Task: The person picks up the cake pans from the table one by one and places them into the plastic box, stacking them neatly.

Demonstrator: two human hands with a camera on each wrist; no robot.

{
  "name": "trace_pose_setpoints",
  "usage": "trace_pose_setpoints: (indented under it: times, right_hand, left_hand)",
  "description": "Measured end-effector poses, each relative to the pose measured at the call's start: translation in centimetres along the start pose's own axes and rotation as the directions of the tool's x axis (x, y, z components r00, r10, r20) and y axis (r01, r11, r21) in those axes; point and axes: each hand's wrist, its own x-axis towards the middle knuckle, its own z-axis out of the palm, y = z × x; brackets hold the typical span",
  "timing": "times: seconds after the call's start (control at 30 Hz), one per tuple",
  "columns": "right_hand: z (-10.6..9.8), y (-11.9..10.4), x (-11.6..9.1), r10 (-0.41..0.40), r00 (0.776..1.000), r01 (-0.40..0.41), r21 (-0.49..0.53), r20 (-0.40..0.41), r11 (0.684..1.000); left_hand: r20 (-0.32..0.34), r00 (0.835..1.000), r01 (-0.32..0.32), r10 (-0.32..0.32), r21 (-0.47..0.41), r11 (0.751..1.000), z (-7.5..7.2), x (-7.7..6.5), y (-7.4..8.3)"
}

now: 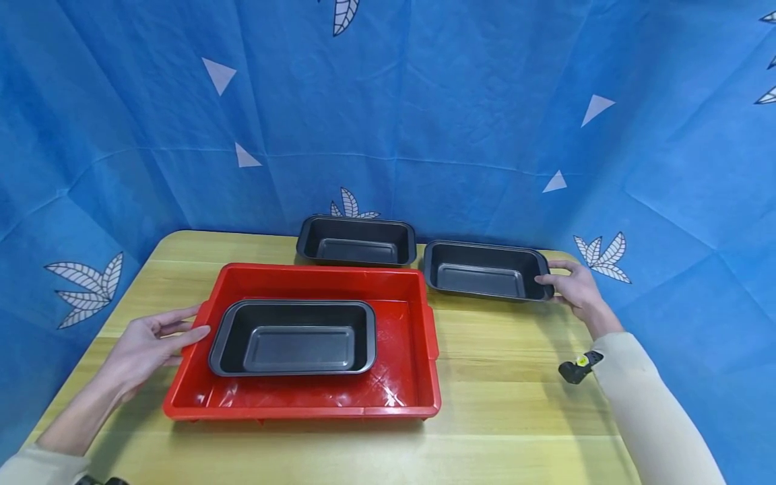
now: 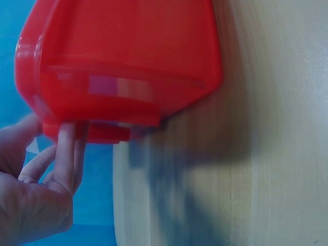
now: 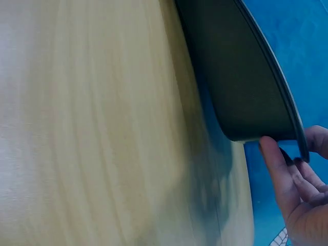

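Note:
A red plastic tray (image 1: 432, 377) lies on the table with a dark loaf pan (image 1: 297, 340) inside it, toward its left. My left hand (image 1: 148, 347) grips the tray's left edge, thumb over the rim and fingers beneath, as the left wrist view shows from below (image 2: 41, 195). At the far right, my right hand (image 1: 576, 289) pinches the right end of a second loaf pan (image 1: 479, 277). In the right wrist view that pan's side wall (image 3: 246, 77) appears, with the thumb above the rim and fingers under it. A third loaf pan (image 1: 356, 250) stands behind the tray, untouched.
The wooden table (image 1: 497, 397) has its back edge against a blue patterned cloth (image 1: 388, 121), which also hangs at both sides. The third pan sits close to the left end of the pan in my right hand.

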Motion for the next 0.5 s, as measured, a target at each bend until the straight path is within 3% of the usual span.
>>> trace_pose_setpoints:
  times: [0.5]
  right_hand:
    - [0.5,-0.7,-2.2,-0.008,0.996,0.013,0.054,-0.083,0.998]
  left_hand:
    - [0.005,1.000,0.002,-0.002,-0.020,1.000,-0.1,0.0,0.1]
